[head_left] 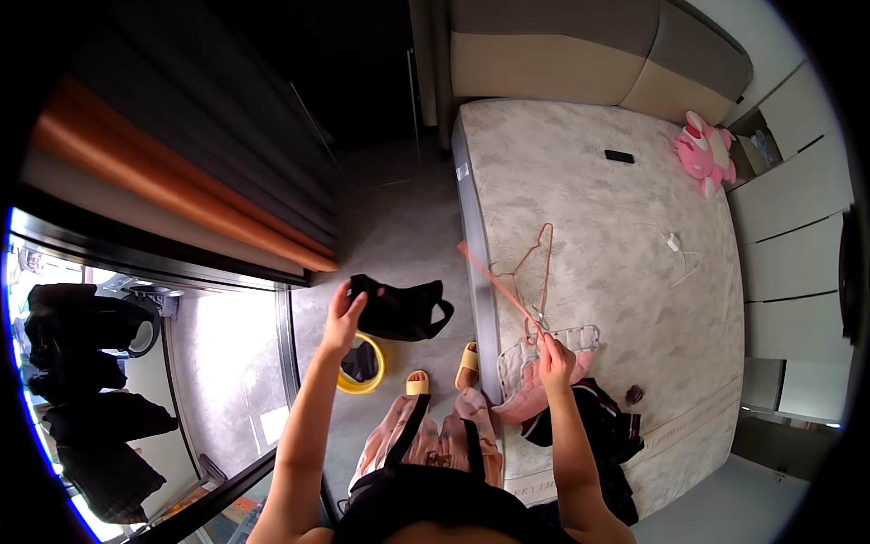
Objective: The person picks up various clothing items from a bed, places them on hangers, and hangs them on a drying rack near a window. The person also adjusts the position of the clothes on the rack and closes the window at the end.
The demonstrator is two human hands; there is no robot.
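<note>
Garment [403, 309] (black, probably light and floppy, so I'd grab edges) is pinched at one end in my left hand [341, 319], right hand [556, 361] clasping a likely stiff orange hanger [501, 287] by its end, yellow bucket [361, 389] just below my left.

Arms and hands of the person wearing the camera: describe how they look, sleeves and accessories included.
The left hand and right hand wear no gloves, and no ring, watch or bracelet can be made out. The left forearm and right forearm are bare, with no sleeves and no visible cables or markings.
</note>
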